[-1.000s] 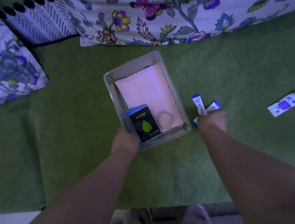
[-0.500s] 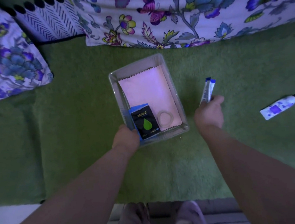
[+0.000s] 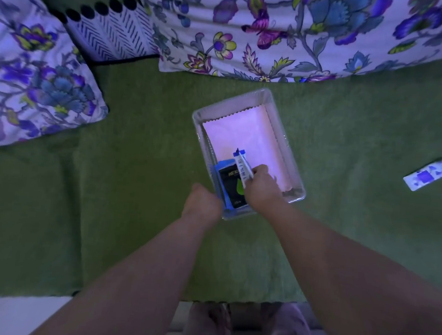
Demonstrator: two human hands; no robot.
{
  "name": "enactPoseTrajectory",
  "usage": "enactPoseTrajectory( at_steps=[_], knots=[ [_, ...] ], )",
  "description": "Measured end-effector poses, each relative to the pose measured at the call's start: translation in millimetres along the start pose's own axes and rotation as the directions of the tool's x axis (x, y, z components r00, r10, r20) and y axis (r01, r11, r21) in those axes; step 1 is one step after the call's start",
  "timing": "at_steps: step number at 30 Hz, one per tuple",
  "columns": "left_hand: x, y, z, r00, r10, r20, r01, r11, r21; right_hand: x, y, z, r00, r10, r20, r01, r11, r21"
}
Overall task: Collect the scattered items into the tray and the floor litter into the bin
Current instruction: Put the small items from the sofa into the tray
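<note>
Head view: one tray [image 3: 234, 99], one tube [image 3: 427, 173]; right hand [image 3: 262, 189] pinches sachets [image 3: 242, 168].

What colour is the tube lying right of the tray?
The tube is white with blue patches and a dark cap; head view.

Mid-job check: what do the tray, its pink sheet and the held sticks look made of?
The tray: probably clear glossy plastic; its walls are see-through with bright glints. The pink sheet: likely matte cloth, going by its zigzag-cut edges. The sticks in the right hand: seemingly smooth printed film or foil; too blurred to settle.
</note>
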State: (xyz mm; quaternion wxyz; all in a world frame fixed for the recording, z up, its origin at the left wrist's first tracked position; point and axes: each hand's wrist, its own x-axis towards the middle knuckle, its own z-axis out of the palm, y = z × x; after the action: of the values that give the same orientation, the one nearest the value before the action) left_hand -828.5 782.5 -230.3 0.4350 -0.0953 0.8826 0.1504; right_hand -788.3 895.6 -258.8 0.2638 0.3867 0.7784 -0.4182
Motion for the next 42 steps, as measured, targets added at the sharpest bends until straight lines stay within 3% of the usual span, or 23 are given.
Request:
enactPoseTrajectory(
  at_steps=[5,12,20,23,26,32,42],
  knots=[
    [8.1,-15.8,-2.1,1.000,0.002,0.000,-0.002,1.000,0.005,-6.6,-1.1,27.2,0.990,-0.028,0.139,0.045,0.992,-0.121],
    [12.8,-20.3,2.9,0.999,0.040,0.025,-0.041,0.999,0.024,-10.1,21.2,3.2,0.976,-0.001,-0.217,-0.025,0.993,-0.116],
    [11.2,-6.4,25.6,0.999,0.035,0.028,-0.037,0.997,0.071,-8.6,48.8,-29.8,0.859,-0.035,-0.512,-0.089,0.972,-0.216],
    [10.1,0.7,32.2,1.000,0.022,-0.002,-0.022,0.996,0.081,-2.9,61.3,-37.2,0.909,0.066,-0.411,-0.120,0.987,-0.106],
    [7.5,6.7,37.7,1.000,-0.004,-0.019,0.006,0.994,0.108,-0.4,73.4,-44.9,0.951,0.070,-0.300,-0.097,0.992,-0.076],
    [-3.0,17.8,57.4,0.999,-0.002,0.033,-0.004,0.985,0.175,-6.4,96.0,-71.1,0.966,0.102,-0.237,-0.128,0.987,-0.094],
    [-36.5,72.1,99.1,0.983,0.103,0.149,-0.136,0.964,0.230,-38.0,163.3,-116.5,0.935,0.260,-0.241,-0.256,0.965,0.048]
  ],
)
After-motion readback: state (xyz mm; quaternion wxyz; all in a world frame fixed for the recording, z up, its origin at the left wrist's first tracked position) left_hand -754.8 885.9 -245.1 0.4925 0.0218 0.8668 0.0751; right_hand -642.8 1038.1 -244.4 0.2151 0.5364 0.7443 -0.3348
